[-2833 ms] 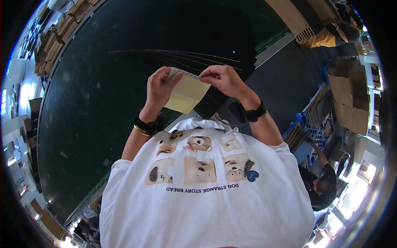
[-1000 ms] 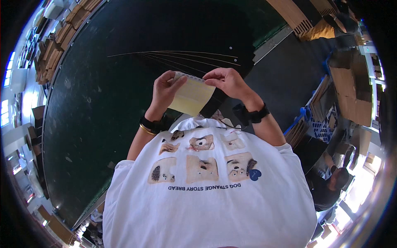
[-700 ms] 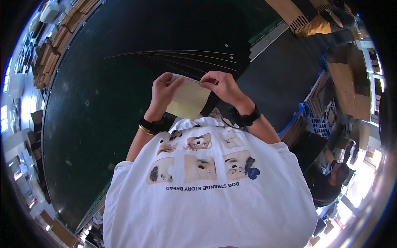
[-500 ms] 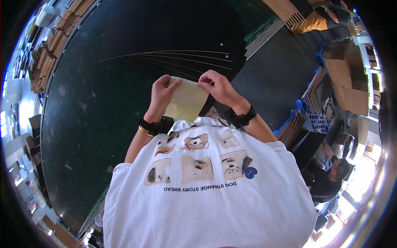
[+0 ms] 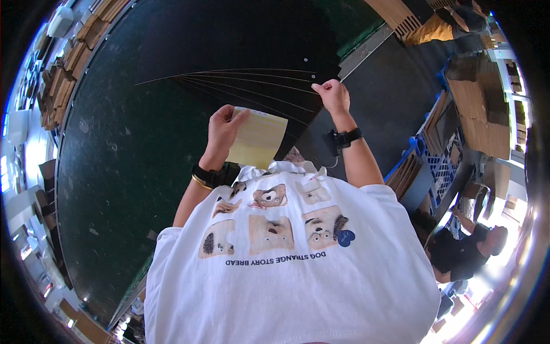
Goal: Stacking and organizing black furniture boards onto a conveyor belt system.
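Observation:
My left hand [image 5: 222, 131] pinches the upper left corner of a yellow paper sheet [image 5: 259, 137] between thumb and fingers. The sheet hangs just above my white shirt and has a pale strip along its top. My right hand [image 5: 334, 98] is apart from the sheet, at the right ends of several fanned black sheets [image 5: 240, 83] with thin tan edges. Its thumb and fingers are pressed together; whatever is between them is too small to make out. Two small white dots [image 5: 313, 76] lie on the black surface just beyond the fingertips.
A dark green tabletop [image 5: 109, 172] stretches to the left. Flattened cardboard [image 5: 74, 63] is stacked along its far left side. On the right are a large cardboard box [image 5: 478, 109], a blue plastic crate [image 5: 444, 163] and a person in dark clothes [image 5: 458, 252].
My right hand has let go of the yellow sheet and moved right and away from me, to the fanned sheets' ends. My left hand still holds the sheet. The person at right has shifted.

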`<action>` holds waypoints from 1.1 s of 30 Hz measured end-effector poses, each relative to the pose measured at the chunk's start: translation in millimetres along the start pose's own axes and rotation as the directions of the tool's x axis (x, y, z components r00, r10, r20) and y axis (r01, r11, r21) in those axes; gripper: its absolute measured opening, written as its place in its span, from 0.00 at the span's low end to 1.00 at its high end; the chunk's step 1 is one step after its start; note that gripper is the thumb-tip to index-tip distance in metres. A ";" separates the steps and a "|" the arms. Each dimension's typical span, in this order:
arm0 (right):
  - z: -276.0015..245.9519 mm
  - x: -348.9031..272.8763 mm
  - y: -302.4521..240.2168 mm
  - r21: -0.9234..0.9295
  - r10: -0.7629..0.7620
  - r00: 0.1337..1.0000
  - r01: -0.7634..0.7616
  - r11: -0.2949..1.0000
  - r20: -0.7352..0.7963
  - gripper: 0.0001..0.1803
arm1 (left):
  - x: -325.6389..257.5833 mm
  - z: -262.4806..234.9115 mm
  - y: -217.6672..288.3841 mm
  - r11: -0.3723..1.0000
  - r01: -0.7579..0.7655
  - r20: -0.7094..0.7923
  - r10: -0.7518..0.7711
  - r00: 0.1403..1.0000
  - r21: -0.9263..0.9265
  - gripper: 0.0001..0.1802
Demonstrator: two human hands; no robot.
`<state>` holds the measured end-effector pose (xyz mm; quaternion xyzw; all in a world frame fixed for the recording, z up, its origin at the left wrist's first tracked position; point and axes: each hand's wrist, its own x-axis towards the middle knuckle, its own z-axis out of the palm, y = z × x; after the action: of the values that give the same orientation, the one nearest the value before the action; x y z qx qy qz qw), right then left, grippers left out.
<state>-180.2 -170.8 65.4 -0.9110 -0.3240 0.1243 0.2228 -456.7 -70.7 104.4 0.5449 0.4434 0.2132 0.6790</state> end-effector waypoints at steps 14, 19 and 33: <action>-26.9 -29.0 -42.1 0.463 -0.335 0.918 0.208 0.862 0.210 0.14 | -1.9 0.4 8.2 0.992 -0.107 0.034 0.105 0.994 0.064 0.09; -27.1 -66.4 -80.7 0.669 -0.555 0.764 0.226 0.708 0.329 0.09 | -5.3 5.9 14.5 0.982 -0.180 0.078 0.183 0.980 -0.051 0.08; -6.7 -87.7 -69.5 0.648 -0.521 0.829 0.283 0.707 0.206 0.07 | -3.2 9.4 0.6 0.996 -0.034 0.085 0.027 0.996 0.079 0.09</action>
<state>-281.5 -181.6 112.3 -0.6584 -0.4990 0.3374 0.4514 -450.4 -78.1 106.2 0.5870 0.4144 0.1827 0.6711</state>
